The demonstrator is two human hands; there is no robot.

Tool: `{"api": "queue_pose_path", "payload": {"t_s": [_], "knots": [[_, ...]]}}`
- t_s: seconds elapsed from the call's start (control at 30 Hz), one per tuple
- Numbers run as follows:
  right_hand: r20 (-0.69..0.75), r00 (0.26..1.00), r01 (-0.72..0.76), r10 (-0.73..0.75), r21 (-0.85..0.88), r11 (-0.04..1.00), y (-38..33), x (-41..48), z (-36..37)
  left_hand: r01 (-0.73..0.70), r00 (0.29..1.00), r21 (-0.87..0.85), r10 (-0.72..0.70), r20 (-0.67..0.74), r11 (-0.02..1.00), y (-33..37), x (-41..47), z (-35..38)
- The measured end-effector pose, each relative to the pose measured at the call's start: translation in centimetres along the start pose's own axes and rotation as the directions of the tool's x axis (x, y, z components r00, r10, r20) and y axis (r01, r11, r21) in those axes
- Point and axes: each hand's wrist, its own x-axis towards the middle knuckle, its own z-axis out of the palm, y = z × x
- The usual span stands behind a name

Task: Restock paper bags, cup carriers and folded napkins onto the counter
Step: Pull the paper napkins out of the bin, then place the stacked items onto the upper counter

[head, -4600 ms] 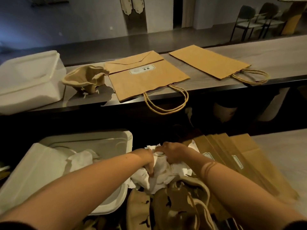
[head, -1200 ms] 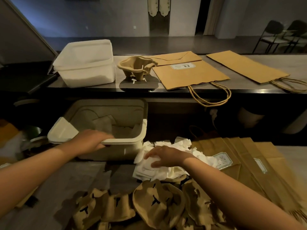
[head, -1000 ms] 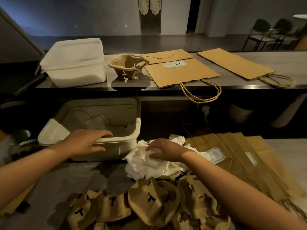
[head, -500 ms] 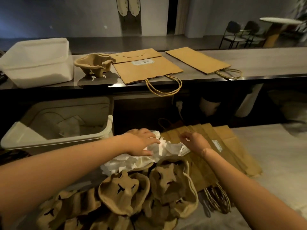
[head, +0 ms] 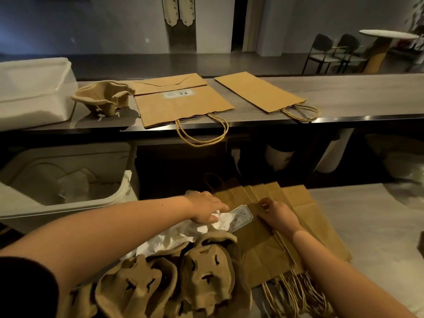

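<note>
Dim cafe room, long upper desk (head: 344, 95) across the middle, lower desk (head: 367, 226) near the camera. At 10 o'clock a white lidded tub (head: 34, 88) sits on the upper desk at its left end. Below it, at 9 o'clock, an open white bin (head: 110, 198) with a few napkins lying inside. Just right of the tub, one cup carrier (head: 103, 97) stands upright on the upper desk. Beside it at 12 o'clock, a labelled paper bag (head: 183, 109) lies flat, rope handles hanging over the front edge. At 1 o'clock a plain paper bag (head: 259, 92) lies flat, angled, its handles at the desk edge. On the lower desk at 6 to 7 o'clock, a pile of cup carriers (head: 172, 283), upside down and overlapping. Crumpled napkins (head: 174, 237) lie just behind the pile, touching it. Left grip (head: 206, 210) rests on the napkins, fingers fairly straight and spread, thumb against the paper. Right grip (head: 277, 214) at 5 o'clock sits on the stack of paper bags (head: 305, 207), fingertips curled and pinching the edge of one bag near a white label. Stack lies fanned, rope handles toward the camera. Dark chairs (head: 328, 51) and a round table (head: 387, 34) at 2 o'clock, far back.
</note>
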Motion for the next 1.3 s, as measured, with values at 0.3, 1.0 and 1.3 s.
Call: {"api": "queue_pose_path", "payload": {"t_s": [0.3, 1.0, 1.3], "knots": [[0.002, 0.991, -0.131, 0.131, -0.103, 0.986, -0.7, 1.1, 1.5, -0.164, 0.982, 0.031, 0.160, 0.102, 0.986, 1.2, 1.8, 2.4], [0.069, 0.975, -0.217, 0.213, 0.054, 0.975, -2.1, -0.8, 1.7, 0.061, 0.979, -0.289, -0.001, 0.204, 0.955, -1.6, -0.5, 4.2], [0.166, 0.961, -0.268, 0.223, 0.339, 0.902, -2.9, -1.1, 1.3, 0.061, 0.997, -0.393, -0.076, -0.023, 0.918, -1.7, -2.5, 4.2]]}}
